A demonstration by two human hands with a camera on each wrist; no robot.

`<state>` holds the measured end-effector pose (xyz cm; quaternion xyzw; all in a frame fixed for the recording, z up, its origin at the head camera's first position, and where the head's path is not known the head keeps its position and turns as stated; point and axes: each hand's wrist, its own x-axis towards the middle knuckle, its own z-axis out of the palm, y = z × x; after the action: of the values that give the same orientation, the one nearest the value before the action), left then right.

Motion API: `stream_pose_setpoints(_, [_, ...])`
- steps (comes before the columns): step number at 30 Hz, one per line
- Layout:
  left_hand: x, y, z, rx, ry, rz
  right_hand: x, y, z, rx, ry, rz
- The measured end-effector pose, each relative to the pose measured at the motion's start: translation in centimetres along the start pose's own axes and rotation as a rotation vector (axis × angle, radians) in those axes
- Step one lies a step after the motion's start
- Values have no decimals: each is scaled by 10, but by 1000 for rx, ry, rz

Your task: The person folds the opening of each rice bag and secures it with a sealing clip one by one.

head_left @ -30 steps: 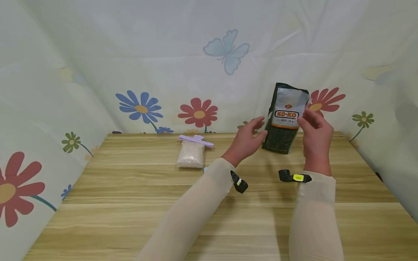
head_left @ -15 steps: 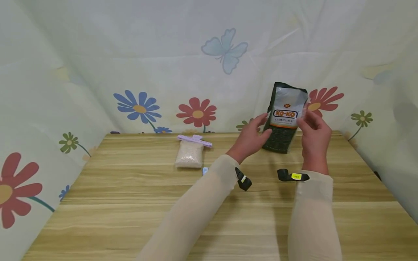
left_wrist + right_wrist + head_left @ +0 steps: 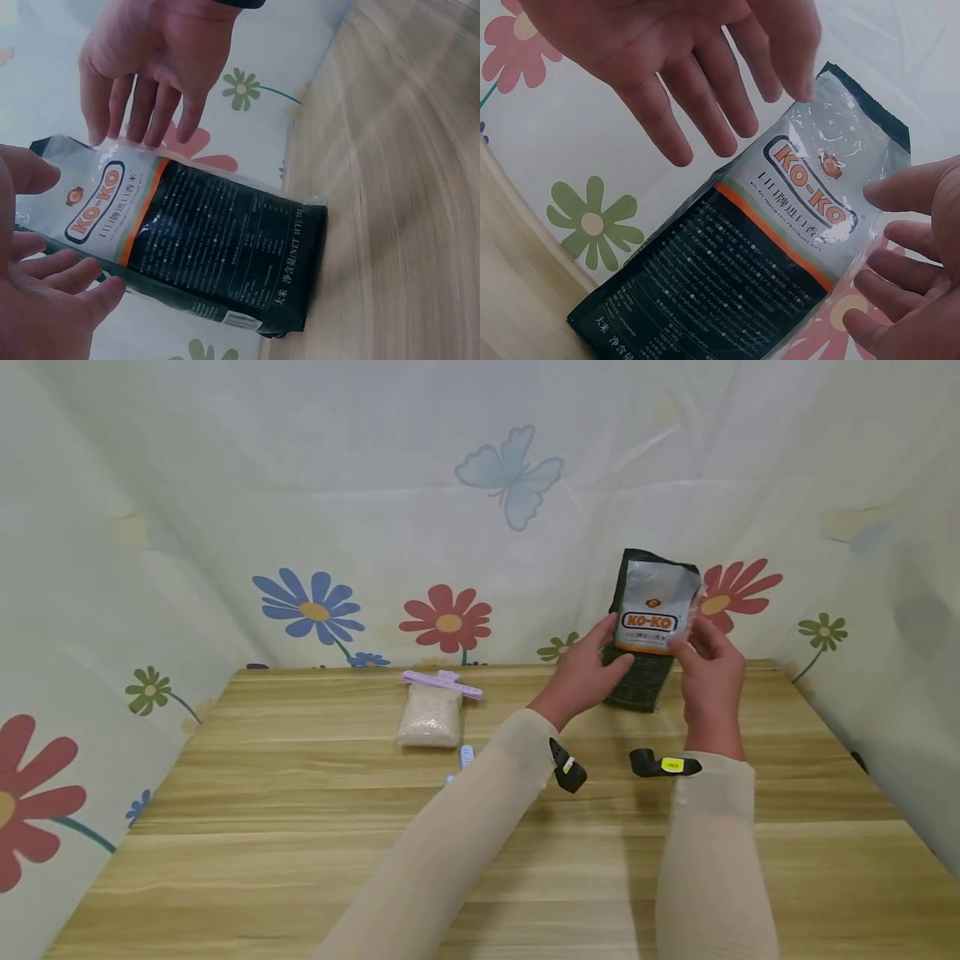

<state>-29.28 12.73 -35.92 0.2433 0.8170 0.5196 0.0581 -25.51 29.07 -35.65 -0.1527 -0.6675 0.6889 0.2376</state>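
Observation:
A dark green and silver KO-KO rice bag (image 3: pixel 651 627) stands on the table near the back wall, leaning slightly, in the head view. My left hand (image 3: pixel 583 675) is at its left side, thumb in front and fingers along the edge. At the right edge is my right hand (image 3: pixel 711 681), its fingers loosely bent and the thumb by the bag's front. In the left wrist view, the fingers of the right hand (image 3: pixel 154 67) reach the bag's edge. The right wrist view shows both hands flanking the bag (image 3: pixel 780 225), neither wrapped round it. Whether the left fingers touch it is unclear.
A small clear bag of white grains (image 3: pixel 431 717) lies left of my left arm, with a purple clip (image 3: pixel 442 683) across its top. A light blue item (image 3: pixel 467 755) shows partly behind my left sleeve. Flowered cloth (image 3: pixel 352 510) hangs behind the wooden table (image 3: pixel 285 802).
My left hand has moved right, closer to the rice bag's left edge. The bag and right hand hold nearly the same places. More of the light blue item shows beside the sleeve.

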Motion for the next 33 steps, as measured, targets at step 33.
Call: stream_pose_setpoints(33, [13,1,4,84,110,53,2,1,-2,-18,60,31])
